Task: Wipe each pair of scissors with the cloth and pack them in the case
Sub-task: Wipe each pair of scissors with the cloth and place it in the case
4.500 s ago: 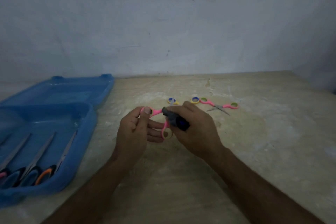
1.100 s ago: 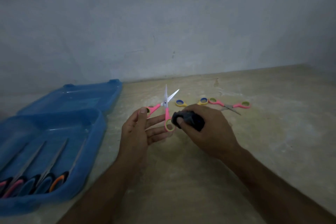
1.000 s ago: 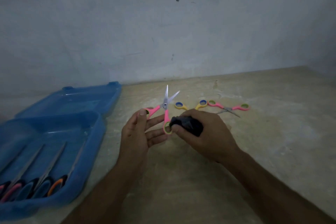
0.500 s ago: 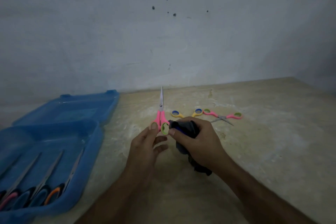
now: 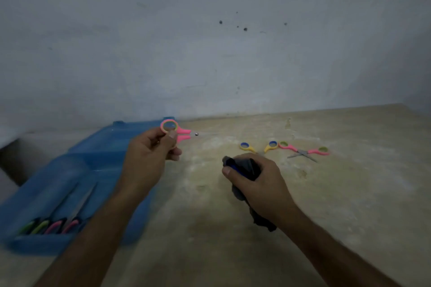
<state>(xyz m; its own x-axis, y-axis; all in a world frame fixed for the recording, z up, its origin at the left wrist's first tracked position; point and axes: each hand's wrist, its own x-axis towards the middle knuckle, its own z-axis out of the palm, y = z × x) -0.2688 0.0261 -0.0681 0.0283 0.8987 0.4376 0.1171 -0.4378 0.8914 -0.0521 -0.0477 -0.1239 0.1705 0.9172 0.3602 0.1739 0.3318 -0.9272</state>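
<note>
The left hand pinches a pair of pink scissors by the handles, thumb over the lower loop, and holds them in the air just above the far right corner of the blue case. Their blades are closed and point away from the case, toward the right; the blades themselves are blurred, only the pivot screw shows clearly. The right hand is clenched around a dark cloth, bunched in the fist with a loose tail hanging out under the wrist, and it sits low over the desk, well to the right of the case and apart from the held scissors.

The case lies open on the left part of the desk, its lid against the wall. Inside, at its near end, several scissors lie side by side with their blades pointing to the far end; their handles look green and pink, though this part is blurred. Further right of the case, beyond the right hand, a yellow pair and another pink pair lie spread open on the desk, just beside each other
</note>
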